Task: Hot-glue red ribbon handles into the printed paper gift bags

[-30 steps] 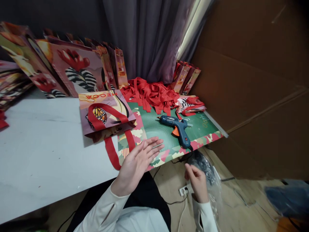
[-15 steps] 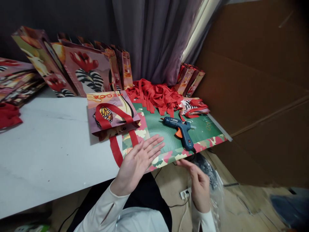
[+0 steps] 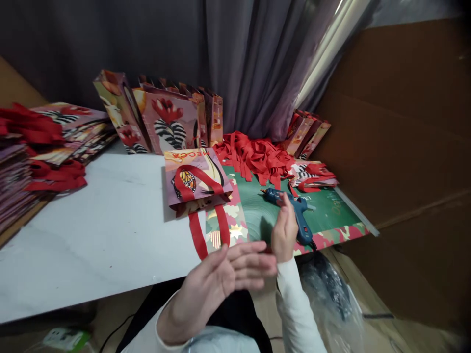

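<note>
My left hand (image 3: 228, 274) hovers at the table's front edge, palm turned up and fingers stretched, with nothing in it. Just right of it my right hand (image 3: 285, 230) is raised edge-on over the green board (image 3: 257, 211), fingers extended and apparently holding nothing. Partly behind that hand lies a blue glue gun (image 3: 303, 223), its nozzle pointing left. A printed paper gift bag (image 3: 198, 179) lies flat left of the board, its red ribbon handles (image 3: 198, 235) showing, one pair hanging toward me.
A heap of red ribbons (image 3: 257, 157) lies at the back of the board. Finished-looking bags (image 3: 169, 122) stand along the curtain, and flat bags (image 3: 18, 181) are stacked at left. A large cardboard sheet (image 3: 397, 162) rises on the right.
My right hand has risen from below the table edge to over the board, in front of the glue gun. My left hand has lowered and moved right. The view has turned left.
</note>
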A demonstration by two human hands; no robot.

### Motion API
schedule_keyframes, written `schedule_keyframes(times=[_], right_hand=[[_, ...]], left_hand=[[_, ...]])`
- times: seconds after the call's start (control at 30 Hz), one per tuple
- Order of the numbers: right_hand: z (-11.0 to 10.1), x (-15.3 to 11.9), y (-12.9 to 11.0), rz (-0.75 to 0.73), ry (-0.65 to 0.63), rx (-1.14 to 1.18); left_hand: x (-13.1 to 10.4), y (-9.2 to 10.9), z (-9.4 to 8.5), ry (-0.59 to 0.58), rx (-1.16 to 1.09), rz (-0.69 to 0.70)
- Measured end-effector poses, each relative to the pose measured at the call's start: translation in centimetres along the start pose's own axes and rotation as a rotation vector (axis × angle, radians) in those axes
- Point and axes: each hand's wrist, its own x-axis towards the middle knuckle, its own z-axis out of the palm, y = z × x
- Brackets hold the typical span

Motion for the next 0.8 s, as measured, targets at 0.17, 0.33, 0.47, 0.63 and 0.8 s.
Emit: schedule_keyframes(times=[0.17, 0.33, 0.47, 0.63, 0.8], right_hand=[[0.2, -0.9, -3.6, -0.543, -0.507, -0.093], [2.0, 1.9, -1.6, -0.044, -0.513, -0.073], [3.6, 1.4, -3.0, 0.226, -0.629, 0.452], [4.8, -0.9, -6.2, 0.519, -0.623, 0.765], [5.3, -1.7, -6.5, 0.746, -0.385, 0.772]], left_hand=[[0.7, 0.5, -1.4, 0.191, 0.084, 0.054], [-0.3, 3.7, -4.5, 0.267, 0.411, 0.041], [-1.0, 4.6, -5.0, 0.419, 0.4, 0.167], [-1.4, 3.6, -3.2, 0.253, 0.211, 0.243], [-2.0, 2.4, -1.3, 0.031, 0.21, 0.381]])
